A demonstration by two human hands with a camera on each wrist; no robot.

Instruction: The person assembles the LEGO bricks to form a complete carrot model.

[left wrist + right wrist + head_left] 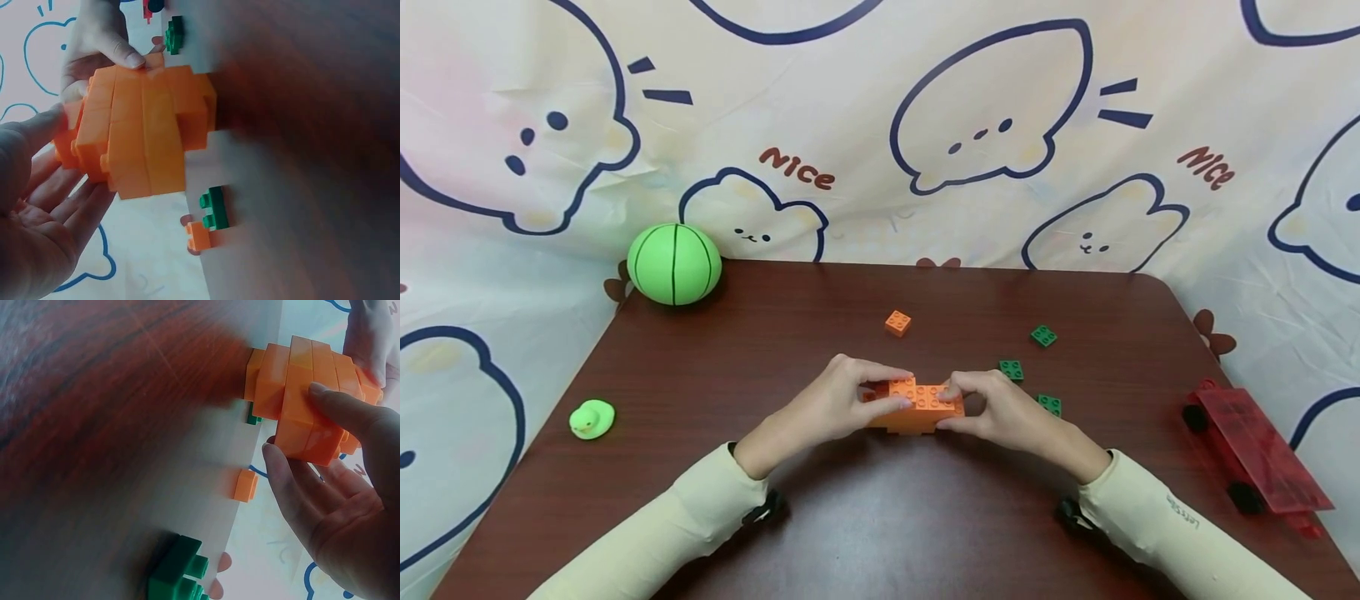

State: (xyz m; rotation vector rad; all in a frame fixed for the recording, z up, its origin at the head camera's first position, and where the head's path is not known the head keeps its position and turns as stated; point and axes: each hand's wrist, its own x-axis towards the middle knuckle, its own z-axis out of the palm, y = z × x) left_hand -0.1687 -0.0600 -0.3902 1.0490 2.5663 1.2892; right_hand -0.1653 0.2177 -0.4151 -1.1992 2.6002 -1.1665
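An orange stack of joined toy building bricks (917, 419) stands between both hands near the table's middle; studs show on its top. My left hand (842, 396) pinches a small orange brick (901, 388) at the top of the stack between thumb and fingers. From the other side, my right hand (1003, 407) grips the stack's right end, thumb on the near face. Stepped layers of the stack (306, 403) show in the right wrist view, narrowing toward the table. Whether the pinched brick is fully seated, I cannot tell.
Behind the stack lies a loose orange brick (898, 323). Green bricks lie right of it: one far (1043, 336), one nearer (1011, 370), one beside the right hand (1049, 406). A green ball (674, 264), a green duck (592, 419) and a red toy car (1258, 450) stand farther out.
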